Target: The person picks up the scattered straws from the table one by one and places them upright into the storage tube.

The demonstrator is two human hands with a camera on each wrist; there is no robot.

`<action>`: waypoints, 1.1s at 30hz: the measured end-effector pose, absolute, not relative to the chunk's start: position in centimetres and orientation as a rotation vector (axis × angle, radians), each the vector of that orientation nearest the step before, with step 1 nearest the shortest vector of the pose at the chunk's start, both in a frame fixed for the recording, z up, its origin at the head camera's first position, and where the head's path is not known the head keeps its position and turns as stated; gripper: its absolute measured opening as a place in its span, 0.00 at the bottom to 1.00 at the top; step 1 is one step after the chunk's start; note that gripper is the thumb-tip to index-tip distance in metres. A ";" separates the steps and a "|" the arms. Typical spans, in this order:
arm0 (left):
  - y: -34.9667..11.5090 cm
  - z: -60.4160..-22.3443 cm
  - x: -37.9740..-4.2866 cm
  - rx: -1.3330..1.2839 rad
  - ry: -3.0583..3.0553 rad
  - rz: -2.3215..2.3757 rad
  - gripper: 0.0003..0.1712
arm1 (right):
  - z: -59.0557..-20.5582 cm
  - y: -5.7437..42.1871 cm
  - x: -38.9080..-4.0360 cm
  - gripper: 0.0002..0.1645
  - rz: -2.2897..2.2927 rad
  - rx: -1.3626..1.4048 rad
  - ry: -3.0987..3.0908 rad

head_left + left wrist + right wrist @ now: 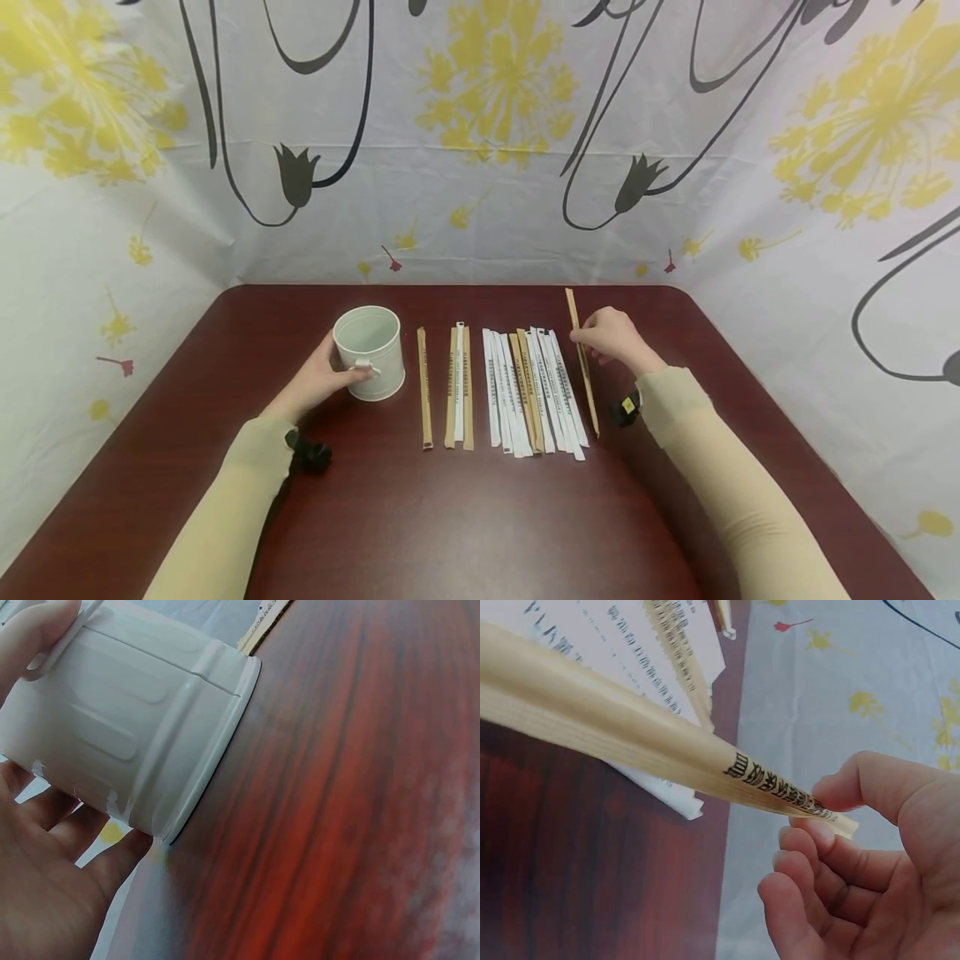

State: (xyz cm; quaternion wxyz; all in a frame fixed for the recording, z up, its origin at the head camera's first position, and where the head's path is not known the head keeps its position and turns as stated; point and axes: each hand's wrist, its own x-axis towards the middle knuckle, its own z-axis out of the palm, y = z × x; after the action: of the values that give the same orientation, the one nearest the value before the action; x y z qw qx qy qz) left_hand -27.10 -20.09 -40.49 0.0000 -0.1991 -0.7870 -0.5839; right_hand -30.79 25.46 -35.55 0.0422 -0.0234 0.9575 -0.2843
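My left hand (322, 379) holds a small white bucket (386, 382) upright at the left of the table, thumb over the front by its handle. In the left wrist view the other fingers (112, 862) lie around the far side of the bucket (105, 720). My right hand (617, 337) pinches a slim tan paper-wrapped stick (588, 390) between thumb and fingertips, right of the row. Dark print runs along this wrapped stick (667, 742) in the right wrist view, where the right hand (877, 862) grips it near its far end.
Between the hands lie a single tan wrapped stick (425, 392), a group of two tan with one white stick (460, 392), and a wider bunch of several white and tan sticks (510, 400). Patterned white cloth (480, 217) stands behind the dark red table (480, 517).
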 end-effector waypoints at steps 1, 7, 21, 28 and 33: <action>-20.1 -40.5 -27.1 -0.629 -2.476 -1.824 0.48 | -35.4 25.4 -30.8 0.20 -0.885 -0.074 2.938; -20.2 -40.3 -27.0 -0.600 -2.503 -1.808 0.48 | -34.5 24.7 -31.0 0.18 -0.973 -0.124 2.948; -20.3 -40.7 -27.0 -0.589 -2.461 -1.892 0.47 | -32.9 21.7 -31.8 0.15 -1.108 -0.260 2.970; -20.2 -40.5 -26.9 -0.612 -2.465 -1.834 0.47 | -32.3 19.7 -31.6 0.11 -1.251 -0.339 2.976; -20.1 -40.5 -26.9 -0.611 -2.453 -1.886 0.47 | -31.4 18.0 -31.4 0.10 -1.303 -0.381 3.019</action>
State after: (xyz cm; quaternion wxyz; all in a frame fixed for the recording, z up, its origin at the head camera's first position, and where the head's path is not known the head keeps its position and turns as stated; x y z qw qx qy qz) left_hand -26.86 -20.09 -40.54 -0.0062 -0.1938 -0.7777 -0.5980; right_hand -31.38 17.97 -31.42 -0.0842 -0.1148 0.9088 -0.3921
